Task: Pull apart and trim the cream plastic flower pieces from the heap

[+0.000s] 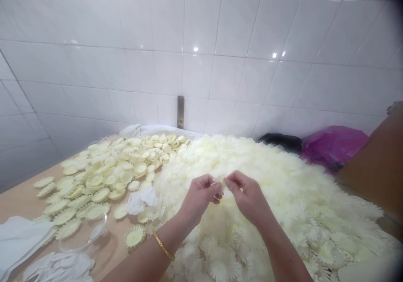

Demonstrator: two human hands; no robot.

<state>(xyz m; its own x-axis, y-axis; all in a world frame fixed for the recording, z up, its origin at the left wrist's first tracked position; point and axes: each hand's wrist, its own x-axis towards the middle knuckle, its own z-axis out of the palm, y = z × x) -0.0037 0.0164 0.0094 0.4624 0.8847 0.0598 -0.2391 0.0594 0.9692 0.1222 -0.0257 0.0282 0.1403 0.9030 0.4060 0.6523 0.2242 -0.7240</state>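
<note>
My left hand [206,189] and my right hand [244,189] are close together above a large heap of pale cream, frilly-edged pieces [283,189]. Fingertips of both hands pinch a small pale piece [223,184] between them; its shape is hard to make out against the heap. A gold bracelet [163,246] circles my left wrist. To the left, a pile of stiffer yellowish scalloped discs [103,181] spreads over the wooden table [19,196].
A crumpled white cloth [141,201], a clear round dish [83,246] and white sheets [23,240] lie at the left. Behind the heap are a black item [280,141] and a magenta bag [333,145], against a white tiled wall [195,76].
</note>
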